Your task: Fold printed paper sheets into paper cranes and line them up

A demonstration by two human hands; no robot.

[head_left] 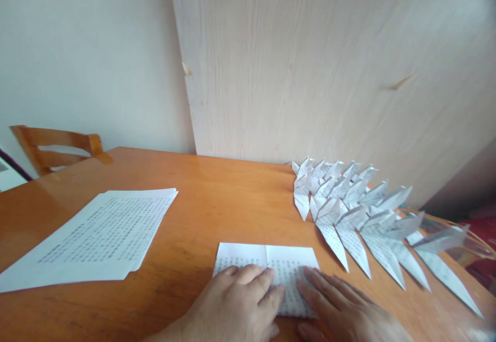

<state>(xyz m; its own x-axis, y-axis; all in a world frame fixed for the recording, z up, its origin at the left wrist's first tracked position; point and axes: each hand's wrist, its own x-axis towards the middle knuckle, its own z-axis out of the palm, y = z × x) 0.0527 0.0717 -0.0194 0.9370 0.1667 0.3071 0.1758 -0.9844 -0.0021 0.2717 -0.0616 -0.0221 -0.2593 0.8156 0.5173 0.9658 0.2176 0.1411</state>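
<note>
A sheet of printed paper (292,272) lies on the table near its front edge, with an upright crease line near its middle. My left hand (236,300) rests on the left part of the sheet, fingers lying over the print and slightly bent. On the right part, my right hand (341,300) presses down with its fingers stretched out flat. Neither hand grips anything. Parts of the sheet's lower edge are hidden under the hands. Several folded paper pieces (352,218) with pointed wings stand in rows to the right, made of similar printed paper.
A stack of printed sheets (104,233) lies on the left of the orange wooden table (232,197). A wooden chair (64,140) stands beyond the table's left side. Behind the table is a pale wood panel (290,63). Something clear and plastic-looking (461,233) is at the right edge.
</note>
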